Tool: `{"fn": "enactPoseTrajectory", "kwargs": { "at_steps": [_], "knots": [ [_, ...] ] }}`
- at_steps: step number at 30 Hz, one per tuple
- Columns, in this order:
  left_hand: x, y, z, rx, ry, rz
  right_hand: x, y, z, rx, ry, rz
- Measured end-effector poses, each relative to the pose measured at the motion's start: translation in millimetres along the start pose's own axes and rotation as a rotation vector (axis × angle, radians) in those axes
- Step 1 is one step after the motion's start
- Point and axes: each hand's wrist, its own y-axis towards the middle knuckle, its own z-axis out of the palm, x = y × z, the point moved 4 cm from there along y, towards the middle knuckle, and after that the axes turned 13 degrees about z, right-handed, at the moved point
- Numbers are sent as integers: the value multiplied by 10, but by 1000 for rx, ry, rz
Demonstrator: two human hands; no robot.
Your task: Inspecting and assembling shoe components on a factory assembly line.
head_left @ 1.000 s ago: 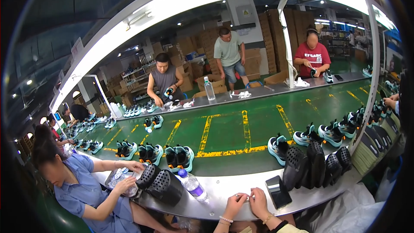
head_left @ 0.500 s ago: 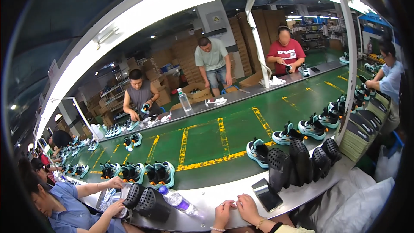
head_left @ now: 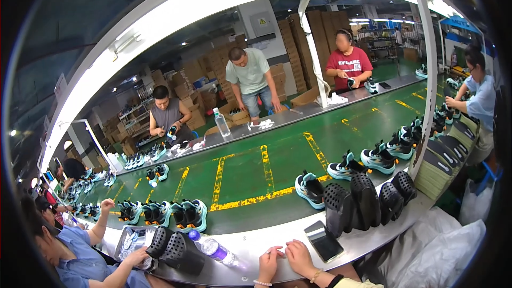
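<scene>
My left hand (head_left: 269, 262) rests at the near edge of the metal bench, fingers loosely bent and slightly apart. My right hand (head_left: 300, 258) lies just beside it, fingers also loosely bent, a small gap between the two. Nothing shows in either hand. Close to the right hand is a black smartphone (head_left: 324, 240), lying flat. Left of my hands, a clear bottle with a purple cap and label (head_left: 216, 249) is tipped over. Black perforated shoe-shaped forms (head_left: 341, 209) stand beyond the phone.
A green conveyor belt (head_left: 250, 176) with yellow markings runs past the bench, carrying black and light-blue sneakers (head_left: 190, 215). At left, a co-worker in blue (head_left: 80, 258) sits beside a clear plastic box (head_left: 126, 238). Other people stand across the belt. White plastic bags (head_left: 432, 250) lie at right.
My hands have moved slightly apart; they were together before. The co-worker at left has raised one hand away from the plastic box toward the belt. The whole view has shifted slightly.
</scene>
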Motion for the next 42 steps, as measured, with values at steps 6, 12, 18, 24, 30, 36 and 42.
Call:
{"fn": "enactPoseTrajectory", "kwargs": {
  "at_steps": [6, 12, 18, 24, 30, 36, 42],
  "knots": [
    [-58, 8, 52, 16, -2, 23, -93, -17, -3, 11, 21, 17],
    [134, -22, 142, 10, -67, 77, -128, -32, -64, 16, 28, 0],
    [200, -23, 200, -11, -97, 29, -92, -18, -140, 39, 48, -3],
    [96, 59, 239, -15, -93, 66, -160, 14, -194, 13, 64, -8],
    [246, -1, 275, 27, -32, 3, 616, -67, -1229, 81, 345, 170],
    [-17, 13, 287, 27, 13, -44, 392, 245, -3200, -579, 150, 81],
    [145, 96, 347, 4, 48, -38, -810, 420, -3866, -767, -298, 129]
  ]
}}
